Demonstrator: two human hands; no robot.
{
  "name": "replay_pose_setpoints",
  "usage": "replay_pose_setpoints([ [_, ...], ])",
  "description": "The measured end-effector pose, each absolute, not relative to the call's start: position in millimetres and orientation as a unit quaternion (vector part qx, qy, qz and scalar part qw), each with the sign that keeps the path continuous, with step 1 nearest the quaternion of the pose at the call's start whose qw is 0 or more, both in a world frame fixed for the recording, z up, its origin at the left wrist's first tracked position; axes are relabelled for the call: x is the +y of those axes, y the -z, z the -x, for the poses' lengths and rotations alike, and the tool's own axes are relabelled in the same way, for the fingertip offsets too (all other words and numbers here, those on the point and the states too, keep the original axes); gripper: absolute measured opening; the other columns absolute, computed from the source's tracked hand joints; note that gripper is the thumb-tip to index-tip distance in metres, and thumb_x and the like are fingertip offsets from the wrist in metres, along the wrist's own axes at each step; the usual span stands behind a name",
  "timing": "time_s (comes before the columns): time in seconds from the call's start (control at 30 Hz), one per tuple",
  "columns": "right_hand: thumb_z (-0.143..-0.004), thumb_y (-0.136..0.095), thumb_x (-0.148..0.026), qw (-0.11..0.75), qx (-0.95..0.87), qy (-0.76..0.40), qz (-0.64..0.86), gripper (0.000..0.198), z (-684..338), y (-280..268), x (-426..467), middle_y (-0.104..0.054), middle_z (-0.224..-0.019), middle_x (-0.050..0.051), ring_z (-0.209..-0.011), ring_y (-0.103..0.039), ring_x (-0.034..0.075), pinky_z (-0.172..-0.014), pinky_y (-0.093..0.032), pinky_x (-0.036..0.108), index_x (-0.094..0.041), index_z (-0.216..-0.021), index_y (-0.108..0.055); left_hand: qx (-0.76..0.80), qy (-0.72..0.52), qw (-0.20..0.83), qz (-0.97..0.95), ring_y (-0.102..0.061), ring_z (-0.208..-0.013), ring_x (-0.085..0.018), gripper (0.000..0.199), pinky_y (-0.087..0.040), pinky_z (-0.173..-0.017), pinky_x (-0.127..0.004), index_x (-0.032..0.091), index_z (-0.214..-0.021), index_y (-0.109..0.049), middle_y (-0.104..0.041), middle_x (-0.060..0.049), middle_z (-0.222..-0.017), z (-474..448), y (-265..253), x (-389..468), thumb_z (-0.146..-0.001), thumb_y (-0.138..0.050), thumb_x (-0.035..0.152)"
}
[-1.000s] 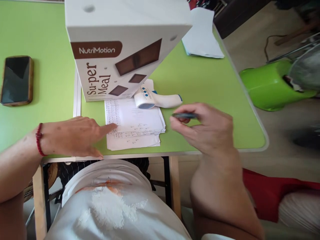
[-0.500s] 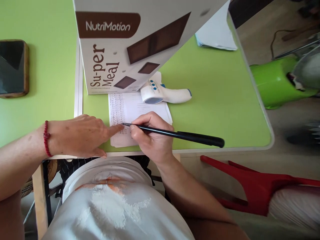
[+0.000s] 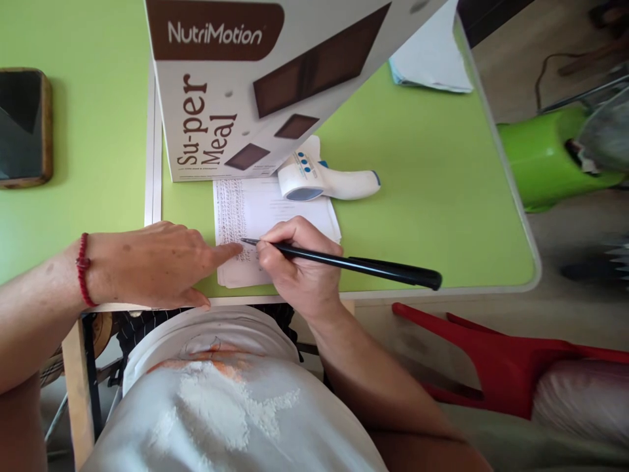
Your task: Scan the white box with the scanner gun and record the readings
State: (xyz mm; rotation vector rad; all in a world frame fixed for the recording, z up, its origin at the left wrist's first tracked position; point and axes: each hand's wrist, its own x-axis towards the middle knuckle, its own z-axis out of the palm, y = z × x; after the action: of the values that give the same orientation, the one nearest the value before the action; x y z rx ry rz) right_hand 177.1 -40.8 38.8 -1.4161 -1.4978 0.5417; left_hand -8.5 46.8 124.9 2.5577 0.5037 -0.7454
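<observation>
My right hand (image 3: 303, 262) grips a black pen (image 3: 363, 263), its tip over the written part of a small stack of paper sheets (image 3: 270, 213). Dense handwriting covers the left side of the top sheet. My left hand (image 3: 157, 263), wearing a red bracelet, rests at the table's front edge with nothing in it. Its index finger stretches onto the sheet, right beside the pen tip, and the thumb sticks out. A white infrared thermometer (image 3: 351, 185) lies across the sheets' far right corner. Behind them stands a NutriMotion box (image 3: 196, 98), hiding part of what lies beyond.
A phone (image 3: 22, 124) lies at the left on the green table (image 3: 417, 216). More papers (image 3: 435, 56) lie at the far right corner. A red chair (image 3: 506, 367) and a green bin (image 3: 550, 160) stand on the floor to the right.
The pen tip has shifted slightly away from my body and a little off the left fingertip. The whole view has moved a little; my left hand stays on the sheet.
</observation>
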Motion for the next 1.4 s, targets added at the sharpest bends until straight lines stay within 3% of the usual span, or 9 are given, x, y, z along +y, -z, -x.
replay_pose_setpoints([
  [0.33, -0.081, -0.06, -0.016, 0.493, -0.645, -0.18, 0.555, 0.016, -176.9, -39.0, -37.7, -0.049, -0.054, -0.009, -0.047, -0.045, 0.007, -0.046, -0.039, 0.02, -0.022, -0.068, -0.052, 0.18, 0.286, 0.207, -0.918, -0.065, -0.061, -0.027, 0.07, -0.039, -0.058, -0.03, 0.018, -0.157, -0.033, -0.063, -0.001, -0.063, 6.0, -127.5, 47.0, -0.097, -0.064, 0.039],
  [0.7, -0.08, -0.058, -0.015, 0.502, -0.641, -0.158, 0.558, 0.014, -177.8, -37.1, -37.1, -0.055, -0.056, -0.008, -0.047, -0.047, 0.007, -0.046, -0.04, 0.02, -0.022, -0.069, -0.053, 0.181, 0.29, 0.213, -0.915, -0.063, -0.058, -0.026, 0.069, -0.038, -0.059, -0.031, 0.018, -0.157, -0.033, -0.061, 0.0, -0.059, 5.6, -127.5, 46.9, -0.098, -0.063, 0.038],
  [1.13, -0.078, -0.058, -0.013, 0.492, -0.65, -0.163, 0.556, 0.016, -178.2, -38.3, -36.3, -0.049, -0.053, -0.009, -0.045, -0.043, 0.006, -0.044, -0.037, 0.018, -0.022, -0.067, -0.05, 0.182, 0.292, 0.215, -0.914, -0.062, -0.058, -0.026, 0.075, -0.033, -0.057, -0.031, 0.018, -0.16, -0.027, -0.059, 0.001, -0.057, 7.4, -126.6, 48.5, -0.098, -0.063, 0.04],
  [1.4, -0.079, -0.058, -0.015, 0.495, -0.648, -0.161, 0.555, 0.016, -178.3, -37.0, -36.4, -0.05, -0.054, -0.008, -0.046, -0.044, 0.007, -0.045, -0.038, 0.019, -0.022, -0.068, -0.05, 0.189, 0.301, 0.223, -0.908, -0.059, -0.052, -0.024, 0.07, -0.031, -0.055, -0.03, 0.02, -0.158, -0.032, -0.056, 0.004, -0.054, 5.7, -128.8, 47.8, -0.098, -0.064, 0.039],
])
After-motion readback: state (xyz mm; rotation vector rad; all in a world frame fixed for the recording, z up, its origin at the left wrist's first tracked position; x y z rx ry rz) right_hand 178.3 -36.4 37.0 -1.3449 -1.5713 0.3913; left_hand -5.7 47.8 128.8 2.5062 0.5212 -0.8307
